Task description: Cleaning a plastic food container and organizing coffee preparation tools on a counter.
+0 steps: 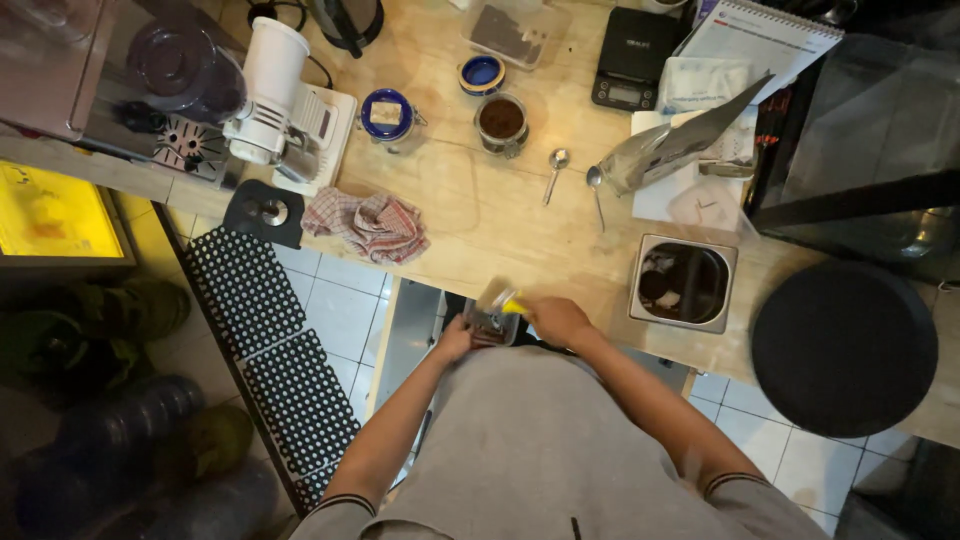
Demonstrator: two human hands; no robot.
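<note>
Gripping a small clear container at the desk edge, the left hand steadied it while the right hand clutched a yellow-tipped tool, apparently mid-scoop.

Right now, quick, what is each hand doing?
Left hand: closed on the side of a small clear container.
Right hand: closed on a small yellow-handled tool over the container.
</note>
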